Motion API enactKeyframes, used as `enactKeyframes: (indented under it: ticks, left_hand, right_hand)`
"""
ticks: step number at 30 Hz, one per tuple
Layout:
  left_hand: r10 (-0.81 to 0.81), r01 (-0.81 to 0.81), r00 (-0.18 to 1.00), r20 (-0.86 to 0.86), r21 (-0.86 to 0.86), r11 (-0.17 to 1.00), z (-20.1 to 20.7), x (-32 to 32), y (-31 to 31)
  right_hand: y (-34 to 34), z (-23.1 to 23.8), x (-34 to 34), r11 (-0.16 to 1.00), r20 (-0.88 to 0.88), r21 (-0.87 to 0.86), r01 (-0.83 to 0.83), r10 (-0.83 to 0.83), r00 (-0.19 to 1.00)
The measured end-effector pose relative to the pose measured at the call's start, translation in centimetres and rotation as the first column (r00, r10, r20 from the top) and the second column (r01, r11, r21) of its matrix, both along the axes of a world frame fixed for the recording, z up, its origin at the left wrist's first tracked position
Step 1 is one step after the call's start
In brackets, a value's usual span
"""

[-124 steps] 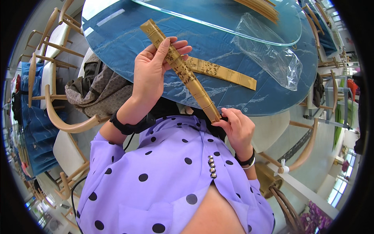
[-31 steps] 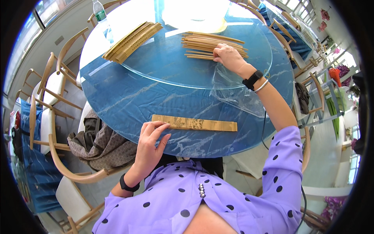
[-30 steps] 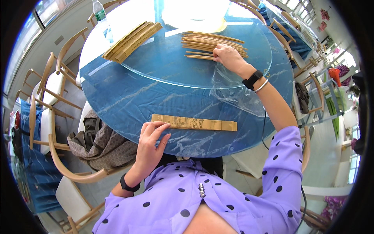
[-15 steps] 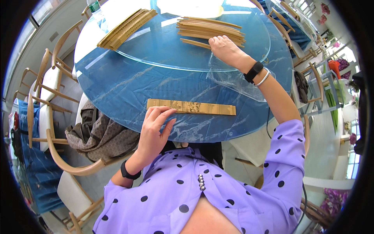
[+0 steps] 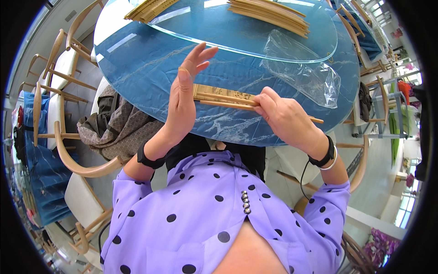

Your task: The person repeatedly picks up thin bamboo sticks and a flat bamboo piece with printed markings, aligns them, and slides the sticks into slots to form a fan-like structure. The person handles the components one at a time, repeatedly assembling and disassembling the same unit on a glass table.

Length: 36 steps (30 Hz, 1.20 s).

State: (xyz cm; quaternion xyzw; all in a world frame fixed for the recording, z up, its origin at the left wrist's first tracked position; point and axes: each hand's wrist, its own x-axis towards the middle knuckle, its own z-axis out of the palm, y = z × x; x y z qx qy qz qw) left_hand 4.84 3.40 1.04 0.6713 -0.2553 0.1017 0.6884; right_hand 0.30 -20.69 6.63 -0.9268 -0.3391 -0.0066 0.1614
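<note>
A pair of pale wooden chopsticks [image 5: 228, 104] is pinched in my right hand [image 5: 289, 119], above the near part of the table; their right ends stick out past the palm. My left hand [image 5: 181, 98] stands upright with its fingers stretched out, its palm at the chopsticks' left ends. Just behind the chopsticks, a flat gold paper sleeve [image 5: 219, 93] with dark print is partly covered by them and by my right fingers. I cannot tell whether the chopsticks touch the sleeve.
On the glass turntable [image 5: 237, 46] lie a stack of gold sleeves [image 5: 148, 11] at left and a pile of chopsticks [image 5: 269, 16]. A crumpled clear plastic bag [image 5: 315, 84] hangs over its right edge onto the blue table [image 5: 150, 82]. A patterned bag [image 5: 116, 125] rests on the chair at left.
My right hand has come back from the pile toward me with chopsticks in it. My left hand has left the sleeve and risen upright, fingers extended. The view has shifted.
</note>
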Motion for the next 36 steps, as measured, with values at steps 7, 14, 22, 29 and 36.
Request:
enactKeyframes:
  ticks: [7,14,22,29,36]
  left_hand:
    - [-0.286,0.26,0.93,-0.23,-0.134,0.956,-0.1,-1.9,-2.2]
    - [-0.373,0.488,0.815,-0.444,0.179,0.854,-0.8,-3.6,-2.5]
    - [-0.328,0.387,0.919,-0.217,0.647,0.657,4.6,-1.6,-1.8]
    - [-0.521,0.08,0.835,0.178,0.897,0.435,2.0,1.6,-7.3]
    - [-0.569,-0.096,0.758,0.319,0.917,0.386,-1.6,2.4,-12.1]
  right_hand:
    - [0.4,-3.5,-3.4,0.994,0.093,0.085,0.071,-0.079,0.993]
    - [-0.7,-4.4,-5.5,0.984,0.211,0.054,0.169,-0.177,0.961]
    - [-4.0,-3.6,-8.2,0.879,0.067,0.25,0.405,-0.433,0.899]
    - [-8.0,-1.9,-7.7,0.582,-0.366,0.249,0.774,-0.683,0.632]
    - [-8.8,-3.0,-6.5,0.576,-0.536,0.292,0.763,-0.563,0.63]
